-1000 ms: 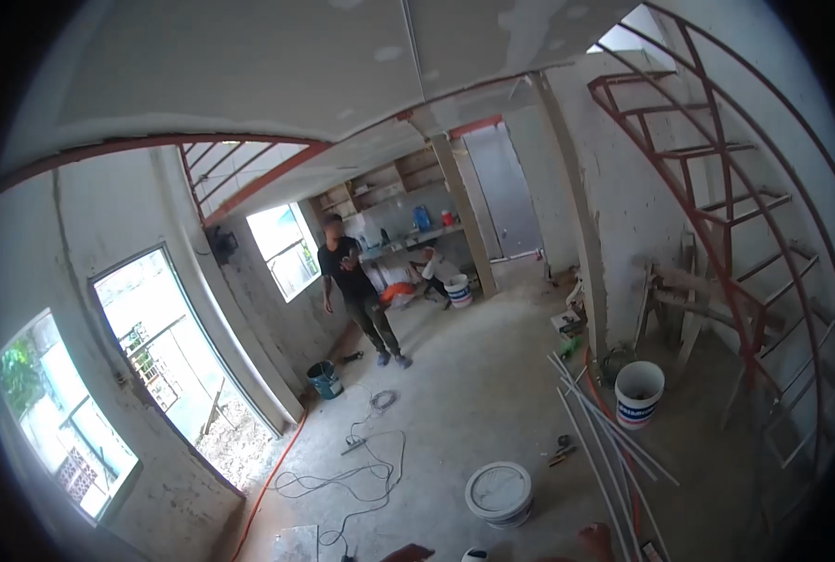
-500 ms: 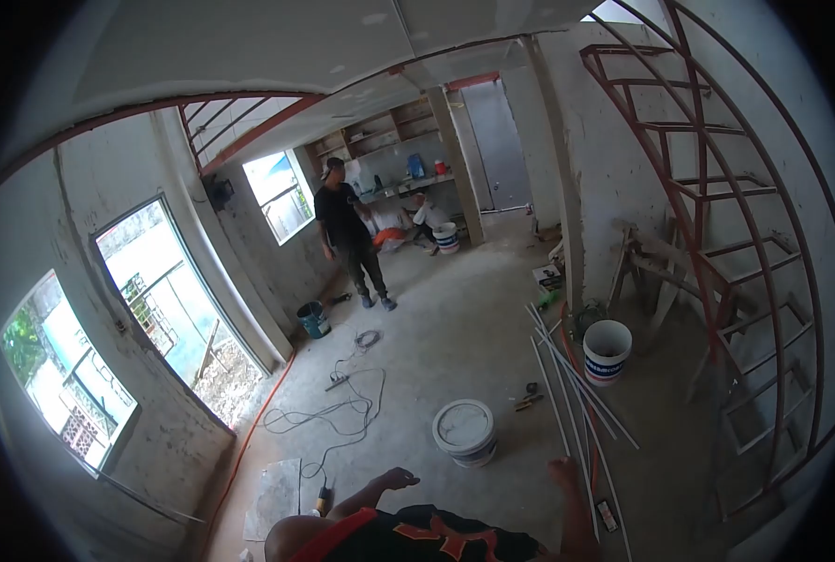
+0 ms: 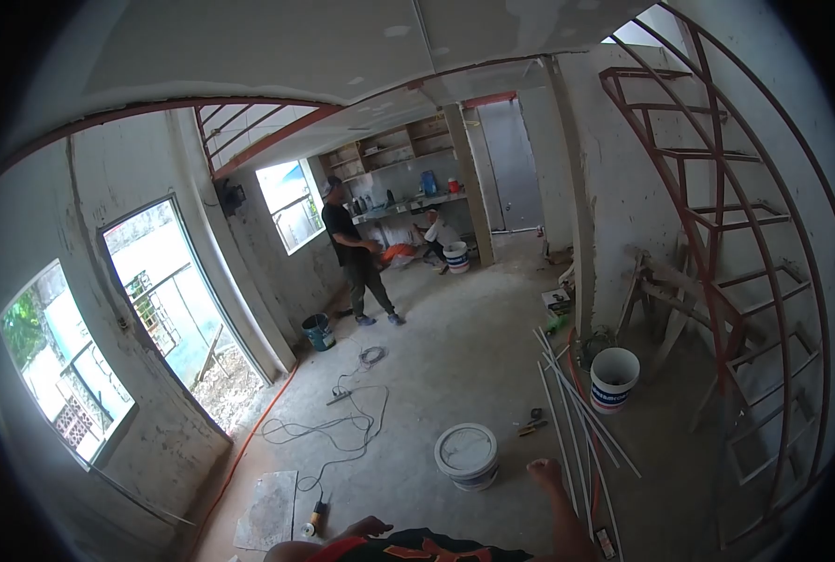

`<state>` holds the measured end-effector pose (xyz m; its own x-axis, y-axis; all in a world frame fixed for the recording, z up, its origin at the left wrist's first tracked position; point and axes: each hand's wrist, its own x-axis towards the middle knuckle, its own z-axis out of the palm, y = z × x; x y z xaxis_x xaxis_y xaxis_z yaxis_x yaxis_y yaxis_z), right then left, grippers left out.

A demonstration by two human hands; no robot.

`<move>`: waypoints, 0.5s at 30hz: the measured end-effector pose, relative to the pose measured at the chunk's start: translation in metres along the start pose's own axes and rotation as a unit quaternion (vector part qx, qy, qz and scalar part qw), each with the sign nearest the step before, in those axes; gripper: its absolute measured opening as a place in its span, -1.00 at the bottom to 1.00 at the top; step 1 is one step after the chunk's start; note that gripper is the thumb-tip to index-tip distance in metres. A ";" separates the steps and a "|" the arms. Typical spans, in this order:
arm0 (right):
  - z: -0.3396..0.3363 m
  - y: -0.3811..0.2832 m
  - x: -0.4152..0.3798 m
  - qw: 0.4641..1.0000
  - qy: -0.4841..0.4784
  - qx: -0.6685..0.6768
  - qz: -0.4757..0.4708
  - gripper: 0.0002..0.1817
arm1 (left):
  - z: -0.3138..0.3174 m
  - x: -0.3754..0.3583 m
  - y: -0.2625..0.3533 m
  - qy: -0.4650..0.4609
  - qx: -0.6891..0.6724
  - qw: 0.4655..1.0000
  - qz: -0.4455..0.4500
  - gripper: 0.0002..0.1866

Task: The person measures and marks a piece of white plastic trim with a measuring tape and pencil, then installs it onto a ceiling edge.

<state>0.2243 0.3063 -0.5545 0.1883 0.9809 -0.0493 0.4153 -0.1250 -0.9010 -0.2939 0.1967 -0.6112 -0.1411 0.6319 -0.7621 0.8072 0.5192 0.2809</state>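
Note:
My right hand (image 3: 544, 471) is raised in front of me, its fingers curled in and nothing visible in them. It is between a lidded white bucket (image 3: 466, 456) and several thin white metal strips (image 3: 575, 407) on the floor, touching neither. Low at the bottom edge, close to my shirt, my left hand (image 3: 370, 526) has loosely stretched fingers and holds nothing I can see. A corded power tool (image 3: 315, 518) lies on the floor left of it, beside a flat grey sheet (image 3: 267, 510). Pliers or similar hand tools (image 3: 532, 423) lie past the bucket.
A person (image 3: 356, 248) in dark clothes stands ahead; another person (image 3: 440, 232) crouches by a white bucket (image 3: 456, 257). Loose cable (image 3: 342, 426) and an orange hose (image 3: 249, 445) cross the floor. An open bucket (image 3: 614, 379) and a red metal stair frame (image 3: 717, 225) are at right.
My left hand has dropped back toward my body. My right hand has moved slightly left, away from the strips. The standing person has shifted, with an arm now bent forward.

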 end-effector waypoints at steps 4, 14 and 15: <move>0.000 -0.018 0.002 1.000 -0.008 -0.015 -0.002 -0.66 | 0.005 0.003 0.007 -0.002 -0.031 1.000 -0.007 -0.40; -0.010 -0.033 0.010 0.999 0.018 -0.040 -0.027 -0.65 | 0.025 0.008 0.018 -0.022 -0.032 0.999 0.002 -0.38; -0.012 -0.038 0.009 0.999 0.020 -0.038 -0.024 -0.64 | 0.026 0.010 0.018 -0.027 -0.021 0.999 0.002 -0.38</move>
<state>0.2212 0.3184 -0.5152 0.2015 0.9794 0.0114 0.4900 -0.0907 -0.8670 -0.2664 0.1975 -0.6294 -0.1049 0.6026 -0.7911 0.7823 0.5411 0.3084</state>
